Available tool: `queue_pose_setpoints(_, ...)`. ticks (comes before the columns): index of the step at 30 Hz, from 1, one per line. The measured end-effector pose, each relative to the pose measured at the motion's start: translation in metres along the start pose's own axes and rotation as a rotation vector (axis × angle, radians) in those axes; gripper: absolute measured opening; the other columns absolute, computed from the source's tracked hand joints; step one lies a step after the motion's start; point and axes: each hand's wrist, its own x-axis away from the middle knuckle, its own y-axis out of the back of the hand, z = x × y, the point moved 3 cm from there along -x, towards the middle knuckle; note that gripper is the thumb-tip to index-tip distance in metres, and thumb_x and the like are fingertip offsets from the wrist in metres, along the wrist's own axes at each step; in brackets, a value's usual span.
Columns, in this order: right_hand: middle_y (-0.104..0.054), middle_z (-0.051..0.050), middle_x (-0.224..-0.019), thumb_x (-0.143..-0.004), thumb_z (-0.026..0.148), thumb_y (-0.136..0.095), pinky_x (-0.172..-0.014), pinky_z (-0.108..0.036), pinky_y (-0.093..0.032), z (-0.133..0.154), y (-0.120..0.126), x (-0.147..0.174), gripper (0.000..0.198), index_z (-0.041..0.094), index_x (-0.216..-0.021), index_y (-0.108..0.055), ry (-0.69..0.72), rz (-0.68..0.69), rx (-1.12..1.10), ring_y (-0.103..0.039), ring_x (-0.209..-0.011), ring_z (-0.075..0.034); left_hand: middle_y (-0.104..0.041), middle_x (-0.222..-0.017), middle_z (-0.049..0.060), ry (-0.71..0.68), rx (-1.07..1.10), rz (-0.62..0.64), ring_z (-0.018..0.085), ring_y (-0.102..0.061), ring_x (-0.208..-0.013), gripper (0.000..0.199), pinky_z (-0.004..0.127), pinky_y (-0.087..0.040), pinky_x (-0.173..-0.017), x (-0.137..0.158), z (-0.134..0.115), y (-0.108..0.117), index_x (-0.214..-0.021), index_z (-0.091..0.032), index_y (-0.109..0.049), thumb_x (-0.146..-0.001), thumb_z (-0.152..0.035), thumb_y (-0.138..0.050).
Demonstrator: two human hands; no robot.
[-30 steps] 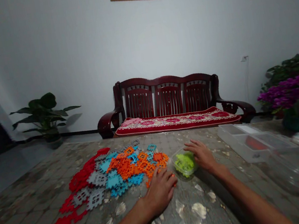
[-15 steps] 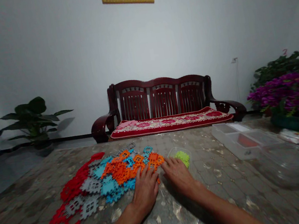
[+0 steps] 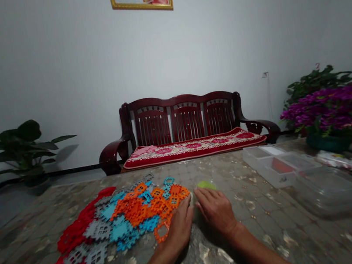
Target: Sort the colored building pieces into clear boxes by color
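On the patterned tabletop lies a heap of flat interlocking plastic pieces: orange pieces [image 3: 134, 208], blue pieces [image 3: 120, 228], grey pieces [image 3: 96, 230] and red pieces [image 3: 75, 231]. My left hand [image 3: 180, 225] rests at the right edge of the heap, fingers stretched out beside the orange pieces, with nothing visible in it. A short gap separates it from my right hand [image 3: 216, 209], whose fingers are also extended low over the table. Just beyond the right fingers shows something lime green [image 3: 207, 184], partly hidden behind the hand.
To the right stand a clear divided plastic box [image 3: 277, 172] and a clear lid or tray [image 3: 330, 188]. Purple flowers [image 3: 334, 108] in a green pot are behind them. A dark red wooden bench [image 3: 185, 117] stands past the table's far edge.
My left hand has drawn off the orange pieces and turned onto its side, uncovering an orange frame piece. My right hand now covers more of the lime green pieces. The whole view has shifted slightly.
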Motion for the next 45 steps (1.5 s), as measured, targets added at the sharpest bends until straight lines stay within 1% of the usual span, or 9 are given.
queue_pose_setpoints(4,-0.072,-0.012,-0.123,-0.101,0.027,-0.043,-0.091,-0.037,-0.052,0.007,0.009,-0.002,0.037,0.019,-0.134,-0.059,0.011,-0.118,-0.098,-0.067,-0.109,-0.025,-0.032,-0.163,0.015,0.01,0.178,0.016,0.024,-0.03,-0.151,0.06,0.044,-0.023,-0.126,-0.002,-0.007,-0.002,-0.153,-0.01,-0.036,-0.1,-0.039,-0.034)
queue_pose_setpoints(7,-0.075,-0.012,-0.115,-0.101,0.023,-0.04,-0.09,-0.033,-0.054,0.009,0.01,-0.003,0.037,0.017,-0.13,-0.062,0.025,-0.219,-0.189,-0.07,-0.104,-0.021,-0.015,-0.168,0.014,-0.021,0.184,0.013,0.026,-0.013,-0.156,0.069,0.047,-0.015,-0.127,-0.001,-0.002,-0.003,-0.158,-0.012,-0.024,-0.1,-0.048,-0.037)
queue_pose_setpoints(10,-0.077,-0.011,-0.107,-0.101,0.021,-0.039,-0.086,-0.031,-0.057,0.01,0.012,-0.004,0.035,0.016,-0.123,-0.067,0.028,-0.302,-0.262,-0.073,-0.097,-0.02,-0.006,-0.169,0.013,-0.071,0.151,0.011,0.027,-0.004,-0.156,0.073,0.051,-0.009,-0.127,0.001,0.008,-0.007,-0.16,-0.016,-0.015,-0.101,-0.052,-0.037)
queue_pose_setpoints(20,-0.079,-0.01,-0.105,-0.101,0.025,-0.039,-0.091,-0.032,-0.06,0.016,0.015,0.002,0.037,0.02,-0.114,-0.074,-0.027,-0.266,-0.375,-0.075,-0.098,-0.02,0.009,-0.168,0.013,-0.182,0.056,-0.015,0.026,0.007,-0.155,0.071,0.051,-0.007,-0.127,0.02,0.01,-0.017,-0.16,-0.012,0.003,-0.104,-0.044,-0.025)
queue_pose_setpoints(27,-0.079,-0.011,-0.102,-0.104,0.027,-0.034,-0.084,-0.031,-0.063,0.002,0.01,0.006,0.043,0.019,-0.113,-0.075,-0.082,-0.268,-0.395,-0.077,-0.093,-0.021,0.003,-0.168,0.016,-0.061,0.045,0.019,0.027,0.002,-0.155,0.076,0.048,-0.008,-0.128,0.027,-0.001,-0.023,-0.16,-0.005,-0.007,-0.099,-0.037,-0.038)
queue_pose_setpoints(34,-0.078,-0.009,-0.111,-0.103,0.029,-0.038,-0.086,-0.033,-0.062,0.001,0.005,0.007,0.039,0.021,-0.12,-0.072,-0.102,-0.27,-0.421,-0.075,-0.099,-0.021,-0.009,-0.167,0.02,0.059,0.117,-0.013,0.027,-0.006,-0.156,0.082,0.046,-0.007,-0.128,0.024,-0.013,-0.01,-0.157,0.001,-0.016,-0.094,-0.043,-0.044)
queue_pose_setpoints(39,-0.077,-0.008,-0.113,-0.102,0.028,-0.043,-0.089,-0.035,-0.061,0.006,0.007,0.006,0.036,0.022,-0.124,-0.071,-0.068,-0.276,-0.428,-0.074,-0.101,-0.021,0.001,-0.169,0.014,0.163,0.376,-0.06,0.025,0.002,-0.157,0.088,0.04,-0.004,-0.128,0.021,-0.021,-0.005,-0.159,-0.002,-0.011,-0.089,-0.04,-0.049)
queue_pose_setpoints(43,-0.077,-0.008,-0.112,-0.101,0.029,-0.045,-0.091,-0.036,-0.061,0.007,0.004,0.011,0.034,0.022,-0.123,-0.071,-0.031,-0.26,-0.466,-0.074,-0.102,-0.021,-0.012,-0.169,0.011,0.256,0.702,-0.045,0.024,-0.014,-0.156,0.086,0.036,-0.019,-0.126,0.015,-0.025,-0.005,-0.16,-0.01,-0.008,-0.091,-0.043,-0.046)
queue_pose_setpoints(45,-0.077,-0.008,-0.113,-0.101,0.031,-0.046,-0.093,-0.037,-0.06,0.007,0.001,0.013,0.034,0.023,-0.122,-0.072,-0.036,-0.254,-0.506,-0.073,-0.104,-0.022,-0.016,-0.169,0.012,0.283,0.741,-0.082,0.023,-0.019,-0.155,0.085,0.035,-0.023,-0.125,0.012,-0.025,-0.005,-0.16,-0.011,-0.007,-0.093,-0.048,-0.045)
